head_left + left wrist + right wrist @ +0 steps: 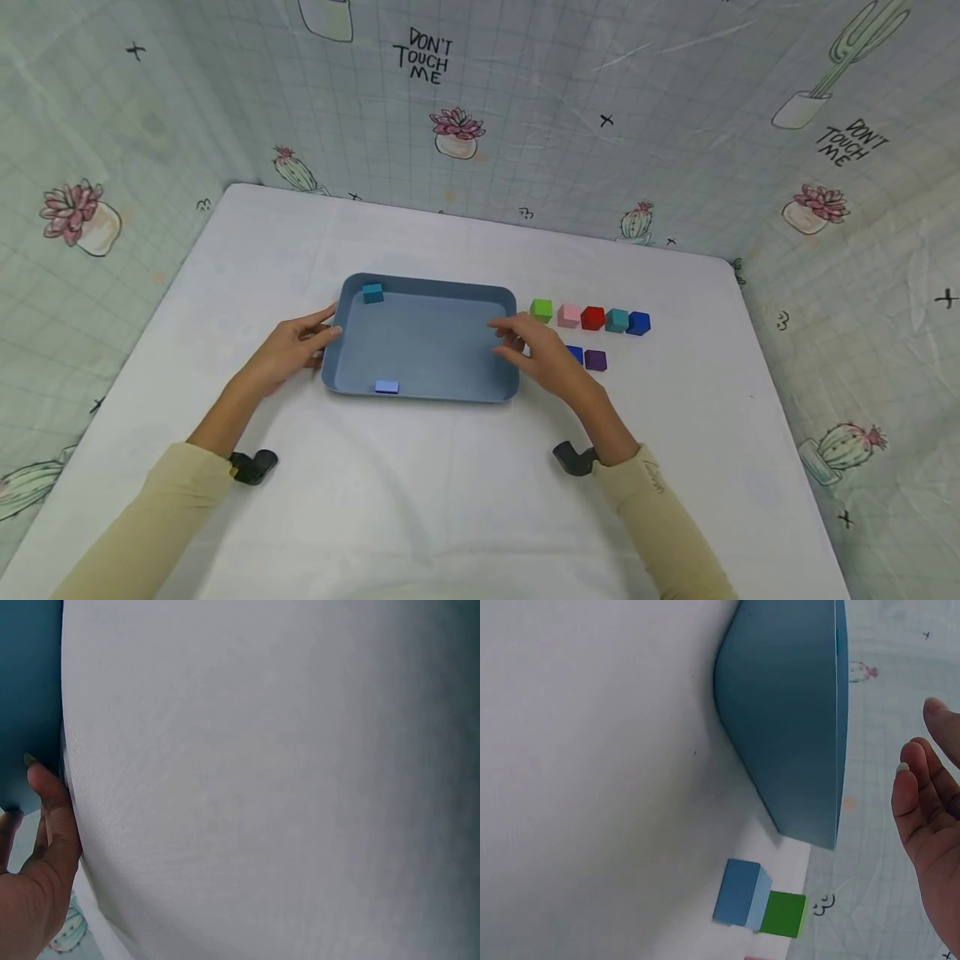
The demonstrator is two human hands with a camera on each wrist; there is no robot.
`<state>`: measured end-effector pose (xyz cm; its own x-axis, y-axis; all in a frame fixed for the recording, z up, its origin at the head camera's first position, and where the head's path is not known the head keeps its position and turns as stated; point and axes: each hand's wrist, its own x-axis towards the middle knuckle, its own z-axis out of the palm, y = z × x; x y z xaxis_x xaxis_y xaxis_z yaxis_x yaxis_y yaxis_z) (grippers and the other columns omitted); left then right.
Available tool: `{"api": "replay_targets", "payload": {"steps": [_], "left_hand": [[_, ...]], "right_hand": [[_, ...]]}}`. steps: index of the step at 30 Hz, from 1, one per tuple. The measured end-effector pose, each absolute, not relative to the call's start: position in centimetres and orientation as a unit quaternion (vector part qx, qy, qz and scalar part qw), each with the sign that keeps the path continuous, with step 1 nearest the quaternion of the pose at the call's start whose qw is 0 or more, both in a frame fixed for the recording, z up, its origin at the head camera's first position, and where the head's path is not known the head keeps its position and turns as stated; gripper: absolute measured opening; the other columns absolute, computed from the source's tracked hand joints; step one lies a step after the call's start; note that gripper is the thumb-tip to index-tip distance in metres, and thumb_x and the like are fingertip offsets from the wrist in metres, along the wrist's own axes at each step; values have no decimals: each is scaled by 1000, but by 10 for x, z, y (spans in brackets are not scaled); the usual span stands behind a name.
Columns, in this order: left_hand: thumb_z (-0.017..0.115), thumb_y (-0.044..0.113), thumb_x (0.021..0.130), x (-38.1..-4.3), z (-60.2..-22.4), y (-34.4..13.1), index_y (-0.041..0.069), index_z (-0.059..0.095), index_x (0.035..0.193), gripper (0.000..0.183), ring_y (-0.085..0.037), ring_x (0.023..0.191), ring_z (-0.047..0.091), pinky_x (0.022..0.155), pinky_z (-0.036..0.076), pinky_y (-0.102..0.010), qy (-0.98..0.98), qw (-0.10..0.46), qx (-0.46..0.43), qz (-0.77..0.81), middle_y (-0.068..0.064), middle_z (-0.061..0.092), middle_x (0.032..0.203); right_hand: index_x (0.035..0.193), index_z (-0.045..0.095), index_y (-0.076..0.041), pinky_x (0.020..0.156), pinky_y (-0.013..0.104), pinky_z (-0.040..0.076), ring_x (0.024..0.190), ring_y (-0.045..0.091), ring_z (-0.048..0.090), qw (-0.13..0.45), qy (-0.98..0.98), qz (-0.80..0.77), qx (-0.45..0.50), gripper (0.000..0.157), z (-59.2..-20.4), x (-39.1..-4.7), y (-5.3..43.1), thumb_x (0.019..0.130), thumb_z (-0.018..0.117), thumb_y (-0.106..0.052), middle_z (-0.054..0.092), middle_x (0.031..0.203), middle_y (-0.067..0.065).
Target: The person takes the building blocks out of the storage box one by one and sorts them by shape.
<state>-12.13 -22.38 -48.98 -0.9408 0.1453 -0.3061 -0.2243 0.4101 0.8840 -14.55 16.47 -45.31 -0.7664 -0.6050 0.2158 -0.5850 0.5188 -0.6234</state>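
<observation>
A shallow blue-grey tray (420,350) lies in the middle of the table. Inside it, a teal block (372,293) sits at the far left corner and a periwinkle block (387,387) by the near wall. My left hand (288,350) touches the tray's left side, its thumb (49,787) against the wall. Over the tray's right rim hovers my right hand (543,354), fingers loosely bent, thumb apart, nothing between them. Right of the tray stand a green block (542,310), a pink block (568,315) and a red block (592,317).
Farther right are another teal block (617,320) and a blue block (639,323). Nearer sit a purple block (596,360) and a second blue block (576,354), partly hidden by my hand. A light blue block (739,892) shows beside the green one. Patterned cloth surrounds the white table (450,483).
</observation>
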Motion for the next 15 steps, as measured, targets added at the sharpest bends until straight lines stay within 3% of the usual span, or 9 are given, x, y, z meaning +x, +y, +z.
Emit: {"api": "replay_targets", "payload": {"steps": [6, 15], "left_hand": [[53, 39, 96, -122, -487, -225, 19, 24, 150, 64, -38, 115, 50, 73, 53, -28, 819, 173, -23, 546, -27, 40, 137], [53, 35, 97, -123, -486, -225, 18, 26, 150, 62, -37, 113, 51, 73, 53, -28, 819, 171, -24, 547, -27, 43, 134]], "right_hand": [[123, 59, -3, 70, 23, 49, 83, 11, 52, 17, 865, -357, -353, 41, -452, -146, 155, 84, 70, -1, 60, 100, 12], [123, 58, -4, 74, 31, 51, 86, 12, 54, 16, 857, -361, -368, 40, -452, -147, 144, 84, 70, -1, 59, 100, 9]]}}
